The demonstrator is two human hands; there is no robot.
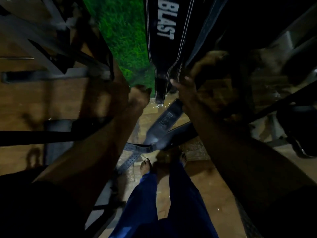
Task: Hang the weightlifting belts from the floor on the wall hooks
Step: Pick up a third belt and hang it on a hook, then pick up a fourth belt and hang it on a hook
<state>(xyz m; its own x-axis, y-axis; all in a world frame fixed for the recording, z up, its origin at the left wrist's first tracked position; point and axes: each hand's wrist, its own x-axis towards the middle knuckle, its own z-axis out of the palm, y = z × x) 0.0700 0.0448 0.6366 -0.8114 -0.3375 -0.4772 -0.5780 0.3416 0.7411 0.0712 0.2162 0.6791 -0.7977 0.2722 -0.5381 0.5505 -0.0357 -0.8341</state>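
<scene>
Two bare arms reach forward and up toward a black belt [164, 48] that hangs down against a green turf wall [123, 31]. White letters reading "BLAST" run along this hanging belt, and its narrow lower end tapers to a point just above the floor [197, 186].

Right of the hanging belt, the right hand [193, 90] is raised beside the tapered end, with a fingertip touching its edge. The fingers look curled around a dark strap [205, 28] that runs up and to the right of the hanging belt, but the hand is dim and blurred, so whether this grip is truly clenched on the strap cannot be told.

Left of the hanging belt, the left hand [139, 97] sits low beside the tapered end, knuckles showing, fingers seemingly curled. What that grip holds, if anything, cannot be told in the dark.

Below the hanging belt, two more belts lie on the wooden floor: a dark leather belt [163, 126] lying at a slant, and a strap with rows of holes [132, 157] crossing under its lower end. Nearer the camera than these stand the person's bare feet [145, 167] and blue trouser legs [145, 203].

Far left of the hanging belt are grey metal bars [34, 40] of a rack.
</scene>
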